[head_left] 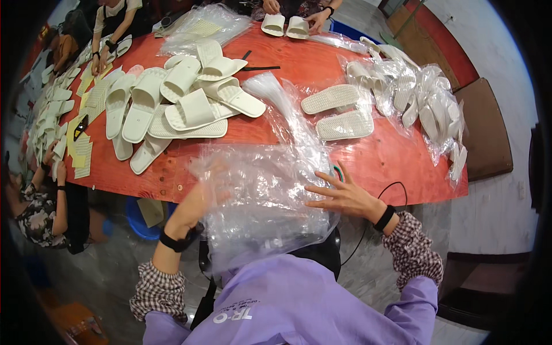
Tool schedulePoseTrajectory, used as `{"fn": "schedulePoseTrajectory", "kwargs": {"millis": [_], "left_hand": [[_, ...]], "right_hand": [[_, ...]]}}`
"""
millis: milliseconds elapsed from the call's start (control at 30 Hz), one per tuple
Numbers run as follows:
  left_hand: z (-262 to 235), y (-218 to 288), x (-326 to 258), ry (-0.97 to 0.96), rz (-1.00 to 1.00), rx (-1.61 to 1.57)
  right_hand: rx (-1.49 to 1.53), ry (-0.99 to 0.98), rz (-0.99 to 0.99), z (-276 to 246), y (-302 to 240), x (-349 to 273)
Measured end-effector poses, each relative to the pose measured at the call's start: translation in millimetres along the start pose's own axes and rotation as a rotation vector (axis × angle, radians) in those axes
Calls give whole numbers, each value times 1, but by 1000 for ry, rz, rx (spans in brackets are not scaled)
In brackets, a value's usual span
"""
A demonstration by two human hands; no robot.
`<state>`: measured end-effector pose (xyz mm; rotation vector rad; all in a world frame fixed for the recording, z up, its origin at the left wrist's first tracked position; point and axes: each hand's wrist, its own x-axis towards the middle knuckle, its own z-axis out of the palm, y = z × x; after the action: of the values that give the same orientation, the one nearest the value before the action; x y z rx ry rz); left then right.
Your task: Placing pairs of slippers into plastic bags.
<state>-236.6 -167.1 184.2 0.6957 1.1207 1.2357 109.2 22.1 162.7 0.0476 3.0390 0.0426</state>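
A large clear plastic bag [264, 198] hangs over the table's near edge in front of me, reaching down toward my lap. My left hand [199, 201] is at its left side; the fingers are smeared by motion and partly behind the plastic, so their grip does not show. At the bag's right side, my right hand [348, 192] has its fingers spread, the tips over the plastic. Beyond the bag, a bundle of clear plastic bags [276, 98] lies on the table. Two cream slippers [345, 125] rest soles up to its right, and a pile of cream slippers [192, 109] is to its left.
Bagged slippers [431, 103] crowd the right side of the red table [379, 167]. A co-worker's hands [316, 22] touch a slipper pair at the far edge. Other people work on the left, near yellow sheets [80, 152]. A blue bin [141, 221] stands below the table.
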Motion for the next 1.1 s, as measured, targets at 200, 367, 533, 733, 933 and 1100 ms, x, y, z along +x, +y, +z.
{"fn": "schedulePoseTrajectory", "kwargs": {"millis": [200,367,533,733,933,1100], "left_hand": [[-64,-84,30,68,-49,431],[-142,-86,53,303,-186,460],[-125,-15,45,482,342,696],[56,77,5,-147,541,1356],[-5,-58,-32,-476,110,1774],[-28,-73,-18,-368,-42,1838]], "right_hand": [[-51,-184,-131,21,13,13],[-8,16,-186,56,18,37],[-123,9,-148,69,16,43],[-90,2,-145,69,15,48],[50,-43,-106,59,15,44],[136,5,-104,74,22,36]]}}
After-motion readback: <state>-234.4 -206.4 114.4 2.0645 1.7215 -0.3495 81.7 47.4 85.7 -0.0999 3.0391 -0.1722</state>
